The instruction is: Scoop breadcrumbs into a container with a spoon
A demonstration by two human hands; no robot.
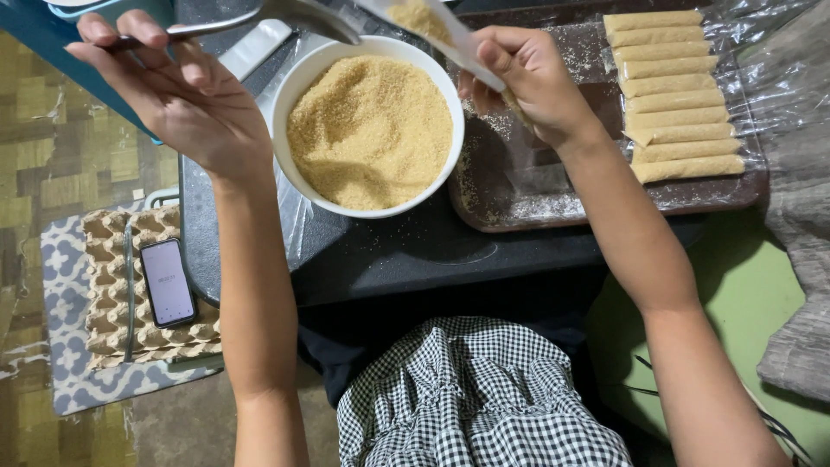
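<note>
Your left hand [177,91] was raised with the palm turned up and the fingers loosely curled, thumb and fingertips pinching the handle of a long grey metal spoon [259,17]. The spoon's bowl reached out to the right of that hand, above the far rim of a round white bowl of golden-brown crumbs [372,130], which stood just beside that hand's wrist.

Your right hand [527,82] was closed around a narrow clear plastic sleeve [432,22], gripped between thumb and fingers. The sleeve slanted up to the left of that hand, its open end holding a small amount of the same crumbs, just beyond the white bowl's far rim and near the spoon's bowl.

Beneath that hand lay a dark brown rectangular tray [519,186] dusted with crumbs. To the right of the hand, on the tray's far side, a column of filled tan sleeves [679,95] lay side by side, touching.

Bowl and tray rested on a black bench [389,251]. Below your left forearm, a dark smartphone [167,283] lay on a brown cardboard egg tray [108,303].
</note>
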